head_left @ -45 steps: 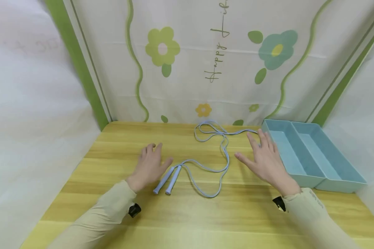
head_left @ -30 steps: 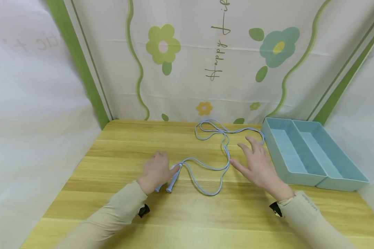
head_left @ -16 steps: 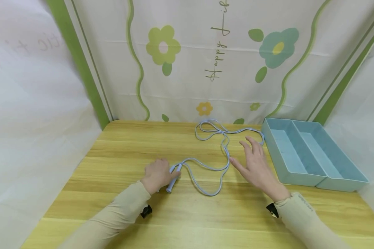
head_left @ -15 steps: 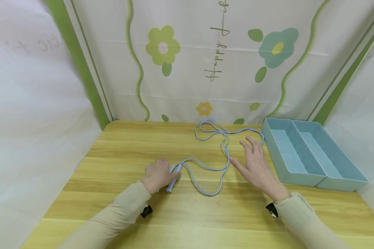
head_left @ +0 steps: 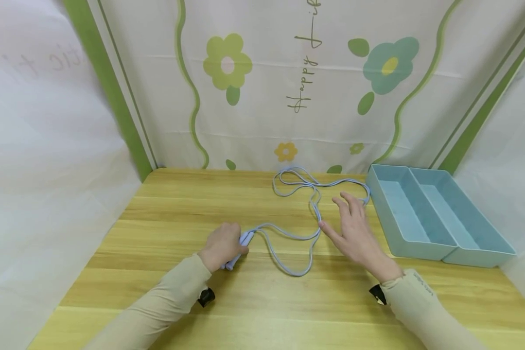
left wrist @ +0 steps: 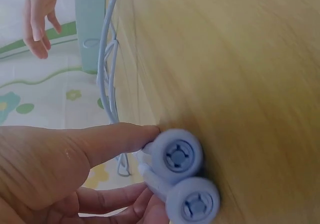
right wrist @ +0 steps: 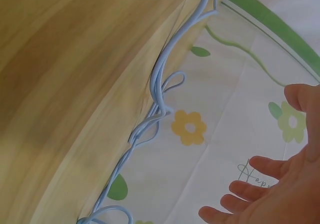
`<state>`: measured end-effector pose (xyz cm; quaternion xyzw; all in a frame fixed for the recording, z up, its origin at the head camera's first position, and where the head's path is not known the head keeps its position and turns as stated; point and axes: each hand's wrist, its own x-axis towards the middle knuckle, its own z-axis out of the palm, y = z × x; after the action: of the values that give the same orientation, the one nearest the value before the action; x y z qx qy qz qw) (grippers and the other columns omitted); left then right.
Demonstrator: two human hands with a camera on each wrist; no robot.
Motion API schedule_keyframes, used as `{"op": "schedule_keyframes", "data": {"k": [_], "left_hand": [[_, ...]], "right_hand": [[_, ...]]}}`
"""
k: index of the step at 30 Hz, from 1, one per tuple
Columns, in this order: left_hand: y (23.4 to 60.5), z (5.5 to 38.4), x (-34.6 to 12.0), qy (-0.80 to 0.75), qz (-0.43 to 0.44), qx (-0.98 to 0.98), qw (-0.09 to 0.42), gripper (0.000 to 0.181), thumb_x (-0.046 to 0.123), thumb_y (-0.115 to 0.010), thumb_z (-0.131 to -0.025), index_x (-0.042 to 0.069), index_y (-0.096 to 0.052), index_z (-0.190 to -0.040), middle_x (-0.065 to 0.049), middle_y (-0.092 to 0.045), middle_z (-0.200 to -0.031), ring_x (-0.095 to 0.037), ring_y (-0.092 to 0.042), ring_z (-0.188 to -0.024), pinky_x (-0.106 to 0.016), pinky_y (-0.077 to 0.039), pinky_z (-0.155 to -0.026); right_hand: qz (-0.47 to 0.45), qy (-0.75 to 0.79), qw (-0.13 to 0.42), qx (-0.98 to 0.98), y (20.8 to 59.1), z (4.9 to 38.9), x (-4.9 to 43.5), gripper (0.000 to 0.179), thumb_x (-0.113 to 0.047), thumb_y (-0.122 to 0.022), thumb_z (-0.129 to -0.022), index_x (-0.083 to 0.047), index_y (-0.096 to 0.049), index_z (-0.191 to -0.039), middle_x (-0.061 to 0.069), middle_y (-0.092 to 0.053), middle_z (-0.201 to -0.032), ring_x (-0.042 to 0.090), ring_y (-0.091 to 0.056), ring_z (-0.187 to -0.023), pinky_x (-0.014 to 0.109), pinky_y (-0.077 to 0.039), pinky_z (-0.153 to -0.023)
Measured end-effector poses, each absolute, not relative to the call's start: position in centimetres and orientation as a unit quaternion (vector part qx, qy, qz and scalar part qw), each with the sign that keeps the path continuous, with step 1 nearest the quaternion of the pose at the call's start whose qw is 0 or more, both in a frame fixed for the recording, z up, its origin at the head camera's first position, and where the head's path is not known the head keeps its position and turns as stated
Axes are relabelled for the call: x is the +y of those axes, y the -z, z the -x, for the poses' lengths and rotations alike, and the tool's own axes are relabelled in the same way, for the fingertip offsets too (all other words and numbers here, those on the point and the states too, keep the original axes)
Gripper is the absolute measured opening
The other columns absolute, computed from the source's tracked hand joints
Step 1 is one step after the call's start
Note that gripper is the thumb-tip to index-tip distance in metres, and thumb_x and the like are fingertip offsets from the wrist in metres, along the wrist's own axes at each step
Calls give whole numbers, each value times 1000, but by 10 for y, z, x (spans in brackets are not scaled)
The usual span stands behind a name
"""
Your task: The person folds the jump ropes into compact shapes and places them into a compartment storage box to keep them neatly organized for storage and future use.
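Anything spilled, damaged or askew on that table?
Nothing visibly spilled or damaged. Only the cord looks untidy: it sprawls over the table in loose, crossing loops rather than coiled, though the left hand holds both handles together.

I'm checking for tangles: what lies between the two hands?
The looped blue rope lies on the table between the left hand and right hand, in the head view.

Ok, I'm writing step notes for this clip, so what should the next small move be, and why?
Probably lower the right grip and pinch the rope near its thumb: that hand's fingers are spread and hold nothing, the rope lies in loose loops on the table, and the left grip holds both handles together.
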<state>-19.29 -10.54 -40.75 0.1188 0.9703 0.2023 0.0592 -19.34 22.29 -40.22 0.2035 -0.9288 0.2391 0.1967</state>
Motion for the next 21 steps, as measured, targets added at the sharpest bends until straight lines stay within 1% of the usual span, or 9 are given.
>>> {"op": "schedule_keyframes", "data": {"k": [3,5,7,11,16,18,21], "left_hand": [[408,194,-107,-234,-126,962,61,32,8,-80,-79,7,-54,-62,-3,-53,-54,-11,-50,-38,-24,-44,-36],[408,194,-108,-247,-130,958,58,32,5,-80,-78,6,-53,-61,-3,-52,-53,-11,-50,-38,-23,-43,-36],[410,194,-109,-255,-133,956,57,32,5,-79,-78,7,-53,-60,-3,-51,-52,-11,-49,-38,-23,-43,-36],[411,196,-109,-266,-136,953,57,33,5,-80,-78,6,-52,-60,-4,-51,-52,-11,-49,-37,-24,-44,-36],[412,196,-110,-261,-147,952,65,31,5,-80,-78,5,-53,-64,-5,-52,-55,-12,-50,-39,-23,-45,-37],[411,196,-110,-247,-154,955,64,32,6,-81,-78,6,-52,-64,-4,-51,-55,-11,-49,-40,-22,-43,-37],[410,197,-110,-212,-170,961,55,35,10,-81,-77,9,-49,-61,-1,-47,-54,-9,-43,-41,-20,-38,-37]], "right_hand": [[-202,-237,191,-931,403,194,222,71,-43,-62,-96,7,-38,-140,27,-24,-150,45,-23,-136,64,-24,-104],[-202,-236,184,-933,403,194,222,72,-44,-61,-97,6,-37,-142,27,-23,-151,46,-22,-137,65,-22,-105],[-202,-235,179,-934,404,194,221,73,-45,-60,-97,6,-37,-142,27,-23,-151,47,-21,-137,66,-19,-107],[-207,-235,174,-934,404,194,221,73,-45,-60,-97,5,-36,-143,27,-24,-151,48,-21,-137,66,-18,-107],[-215,-229,174,-933,405,195,220,69,-44,-61,-97,5,-40,-140,27,-28,-148,47,-23,-136,66,-20,-107],[-218,-225,175,-933,405,195,219,67,-44,-61,-97,5,-42,-138,28,-29,-147,46,-23,-136,65,-20,-106],[-225,-221,177,-932,404,195,217,64,-42,-62,-97,6,-44,-136,28,-31,-146,46,-24,-136,65,-19,-107]]}}
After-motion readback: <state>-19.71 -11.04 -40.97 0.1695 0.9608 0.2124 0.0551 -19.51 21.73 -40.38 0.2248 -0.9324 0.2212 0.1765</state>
